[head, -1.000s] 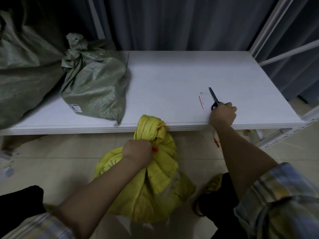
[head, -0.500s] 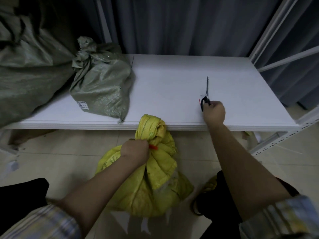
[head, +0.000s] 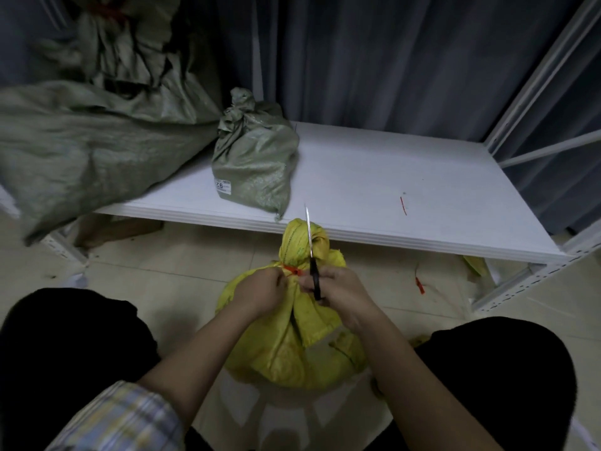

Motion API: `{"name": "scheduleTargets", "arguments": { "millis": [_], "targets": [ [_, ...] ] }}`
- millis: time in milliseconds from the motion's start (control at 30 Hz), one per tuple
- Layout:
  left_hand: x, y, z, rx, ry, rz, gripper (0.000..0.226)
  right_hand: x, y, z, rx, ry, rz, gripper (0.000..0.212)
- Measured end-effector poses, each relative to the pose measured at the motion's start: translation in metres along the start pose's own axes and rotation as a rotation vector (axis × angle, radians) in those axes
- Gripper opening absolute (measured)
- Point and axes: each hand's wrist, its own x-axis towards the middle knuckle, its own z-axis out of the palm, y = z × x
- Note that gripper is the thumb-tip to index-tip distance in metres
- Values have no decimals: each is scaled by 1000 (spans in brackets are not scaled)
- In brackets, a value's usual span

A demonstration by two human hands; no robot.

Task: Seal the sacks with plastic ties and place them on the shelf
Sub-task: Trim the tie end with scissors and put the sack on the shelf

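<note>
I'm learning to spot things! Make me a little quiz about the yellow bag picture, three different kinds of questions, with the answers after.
1. True or false: the yellow sack is already on the white shelf.
2. What does the right hand hold? A) scissors B) a brush C) a cup
3. Fill in: the tie round the yellow sack's neck is coloured ____.

Key
1. False. It stands on the floor in front of the shelf; only the small green sack and a big green sack lie up there.
2. A. The scissors point up, blades shut, beside the tie that the left hand pinches.
3. Red.
</note>
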Motion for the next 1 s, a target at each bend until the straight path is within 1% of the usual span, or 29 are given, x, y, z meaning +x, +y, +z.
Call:
{"name": "scheduleTargets", "arguments": {
  "millis": [67,133,200,267,333,400,500,567,633,767,867,1000],
  "targets": [
    [-10,-8,0,-5,29,-12,29,-7,12,5,-204,92,-85,24],
    [-16,-12,3,-20,56,-20,29,-13,21,3,-479,261,-158,44],
    [-21,-16,4,-27,80,-18,30,-24,26,-1,-752,394,-220,51],
    [-24,-18,5,-23,97,-19,30,-29,33,-7,-1016,415,-299,50],
    [-26,-19,6,-26,107,-29,31,-29,39,-12,-1213,391,-343,49],
    [-27,-22,6,-25,126,-39,31,-28,46,-16,-1330,374,-376,48],
    [-27,-27,7,3,160,-35,33,-26,49,-23,-1488,388,-437,46],
    [-28,-28,6,46,181,-22,33,-21,52,-25,-1640,405,-501,47],
    [-30,-29,5,108,208,0,33,-16,51,-22,-1727,432,-554,45],
    [-32,-28,4,217,240,34,32,-5,39,-11,-1791,417,-663,44],
    [-32,-32,2,250,249,28,31,1,31,-5,-1820,396,-730,45],
    [-30,-44,1,241,250,11,32,3,31,-9,-1821,338,-762,44]
  ]
}}
